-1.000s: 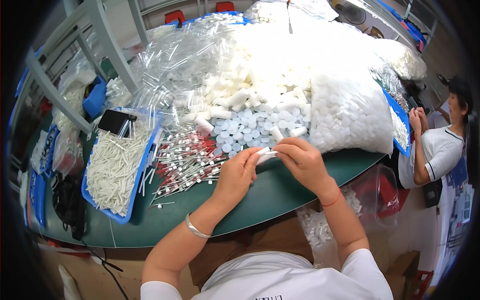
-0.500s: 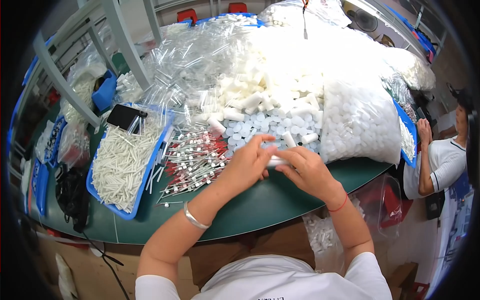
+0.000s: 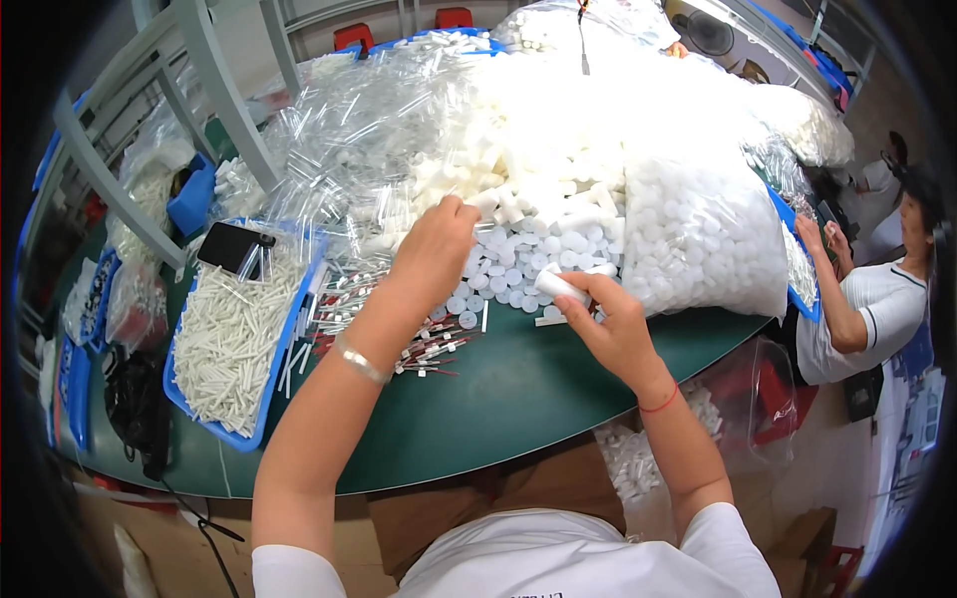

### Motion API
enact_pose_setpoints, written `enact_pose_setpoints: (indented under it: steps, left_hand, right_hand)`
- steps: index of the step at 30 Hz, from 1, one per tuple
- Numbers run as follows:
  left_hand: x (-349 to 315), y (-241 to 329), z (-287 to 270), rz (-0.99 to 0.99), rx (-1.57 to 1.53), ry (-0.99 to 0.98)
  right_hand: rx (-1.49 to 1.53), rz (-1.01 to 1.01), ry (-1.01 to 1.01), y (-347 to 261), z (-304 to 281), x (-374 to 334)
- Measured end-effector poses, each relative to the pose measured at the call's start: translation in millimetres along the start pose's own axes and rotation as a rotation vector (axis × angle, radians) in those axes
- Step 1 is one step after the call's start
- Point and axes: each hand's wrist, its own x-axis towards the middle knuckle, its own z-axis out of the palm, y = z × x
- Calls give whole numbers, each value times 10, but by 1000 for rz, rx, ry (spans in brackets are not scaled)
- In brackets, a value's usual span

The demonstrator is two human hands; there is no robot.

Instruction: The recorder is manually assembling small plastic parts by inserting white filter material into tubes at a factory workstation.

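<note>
My right hand point(image 3: 616, 324) grips a short white plastic tube point(image 3: 558, 286) between thumb and fingers, its near end tilted up to the left. Just below it, a thin white stick point(image 3: 549, 321) lies on the table. My left hand point(image 3: 436, 244) is stretched forward to the edge of a pile of white foam-like cylinders point(image 3: 523, 179), its fingers curled together and the tips hidden. Round translucent caps point(image 3: 513, 261) are spread between my hands. Under and beside my left forearm lie red-and-white thin rods with white ends point(image 3: 344, 304).
A blue tray point(image 3: 244, 440) of white sticks, with a black phone point(image 3: 231, 249) on it, stands left. Clear tubes point(image 3: 344, 130) are heaped behind. A full clear bag of caps point(image 3: 703, 239) sits right. A grey metal frame point(image 3: 224, 90) rises at left; a co-worker point(image 3: 867, 309) is at far right.
My hands, earlier together at the white tube, are now apart. The left has moved forward and left to the pile; the right keeps the tube. The co-worker's hands have also moved.
</note>
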Motion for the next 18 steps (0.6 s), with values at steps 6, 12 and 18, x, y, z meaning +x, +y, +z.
enact_pose_setpoints:
  steps: [6, 12, 18]
  left_hand:
    - [-487, 576, -240, -173, -682, -188]
    - [-684, 749, -185, -346, -900, -228]
    - [-754, 886, -161, -250, -667, -177]
  right_hand:
    - [221, 91, 43, -117, 13, -3]
    - [42, -29, -98, -247, -89, -52]
    - [-107, -229, -282, -375, -107, -122]
